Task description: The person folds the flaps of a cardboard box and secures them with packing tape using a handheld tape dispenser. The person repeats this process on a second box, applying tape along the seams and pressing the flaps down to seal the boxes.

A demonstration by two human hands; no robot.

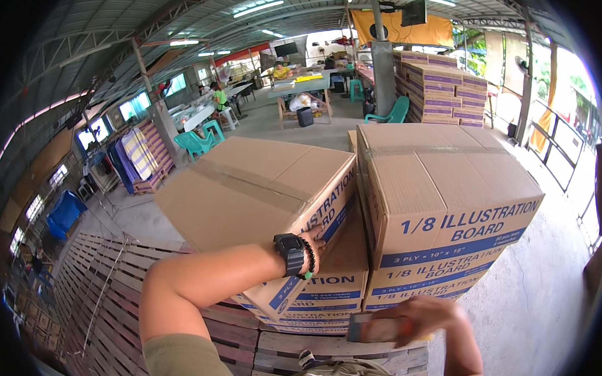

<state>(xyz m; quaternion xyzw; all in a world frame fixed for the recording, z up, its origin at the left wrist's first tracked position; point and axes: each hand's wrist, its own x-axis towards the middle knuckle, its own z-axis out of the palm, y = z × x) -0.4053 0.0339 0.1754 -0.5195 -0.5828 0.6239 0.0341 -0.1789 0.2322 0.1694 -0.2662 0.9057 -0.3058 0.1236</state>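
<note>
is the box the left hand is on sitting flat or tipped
Tipped. The top left box leans at an angle, its right edge raised against the upright box beside it, with the left hand on its front face.

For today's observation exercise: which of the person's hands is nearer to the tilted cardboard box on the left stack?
Left. The left hand reaches against the tilted cardboard box, its fingers hidden behind the box's lower edge. The right hand is lower, apart from it, holding a small flat object.

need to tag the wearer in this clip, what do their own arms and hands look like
Both forearms are bare. The left wrist carries a black square-faced digital watch and a dark beaded bracelet. An olive-green short sleeve covers the left upper arm. The right hand wears nothing visible.
</note>
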